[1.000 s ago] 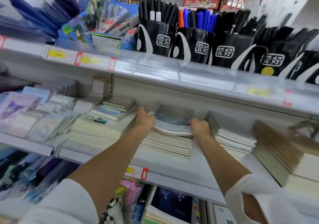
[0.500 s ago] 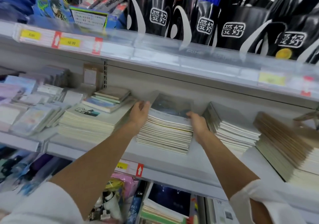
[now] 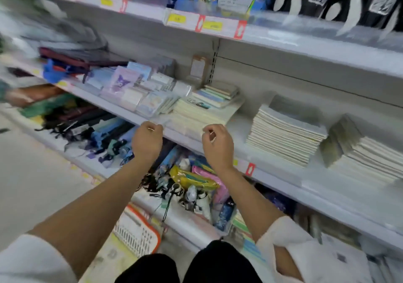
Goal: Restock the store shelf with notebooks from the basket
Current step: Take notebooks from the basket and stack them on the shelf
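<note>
Down on the floor near the knees stands the basket, and the left hand and right hand hover loosely curled, grip empty, before the shelf, so a hasty reach may topple the slanted notebooks stacked there.

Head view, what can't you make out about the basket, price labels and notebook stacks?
Basket: head view, partly behind left forearm, blurred; contents unclear.
Price labels: head view, motion-blurred, unreadable.
Rightmost notebook stack: head view, cut by right edge.
</note>
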